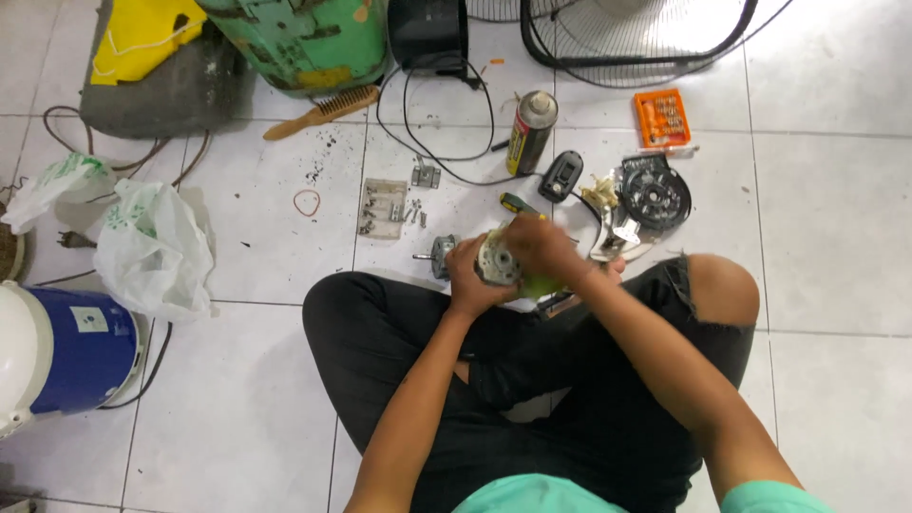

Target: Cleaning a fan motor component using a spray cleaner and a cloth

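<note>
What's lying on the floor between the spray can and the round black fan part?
In the head view, a small black switch box lies between the spray can and the round black fan part.

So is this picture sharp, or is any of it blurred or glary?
Head view: even, soft light; the white floor tiles show no harsh glare; the right hand and the fan motor look slightly smeared; the spray can is sharper.
</note>
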